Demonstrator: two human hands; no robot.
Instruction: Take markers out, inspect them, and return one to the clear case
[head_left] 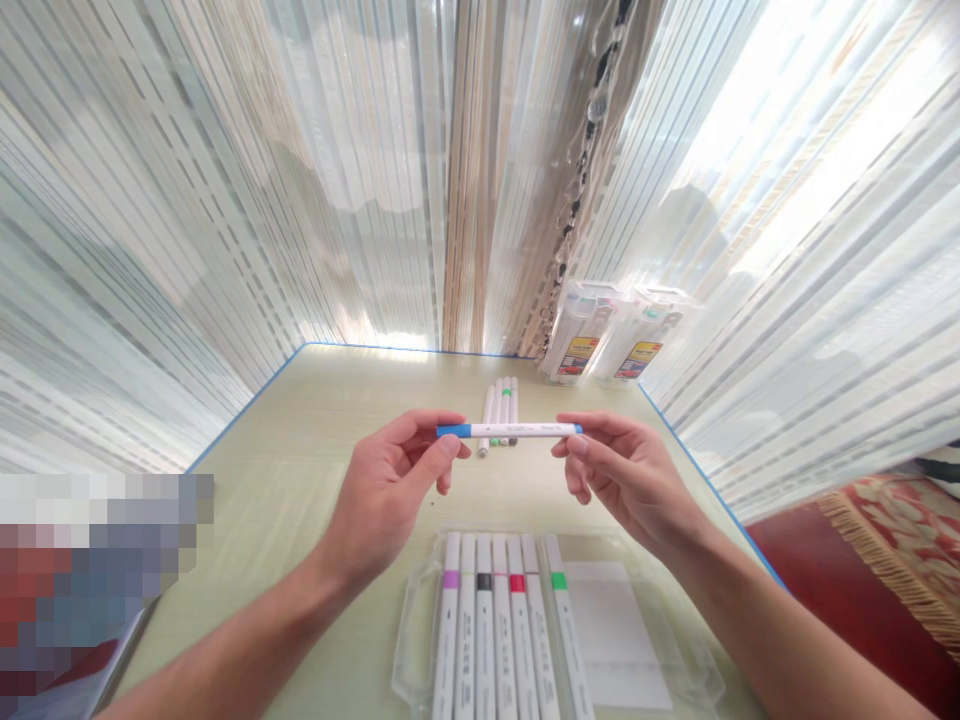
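A white marker with blue ends (510, 431) is held level above the table. My left hand (401, 470) pinches its blue cap, and my right hand (611, 455) pinches the other end between thumb and fingers. Below them lies a clear plastic case (416, 640) with several white markers in a row. Among these are a purple-banded marker (449, 620), a black-banded marker (484, 620), a red-banded marker (519, 620) and, slightly apart, a green-banded marker (564, 620). A white sheet (619, 630) shows in the case's right part.
Several loose markers (499, 400) lie together beyond my hands. Two clear upright cases (581, 335) with labels stand at the back right of the pale green table (285, 500). Striped curtains (360, 180) hang around its far edges. A blurred-out area (90, 590) covers the lower left.
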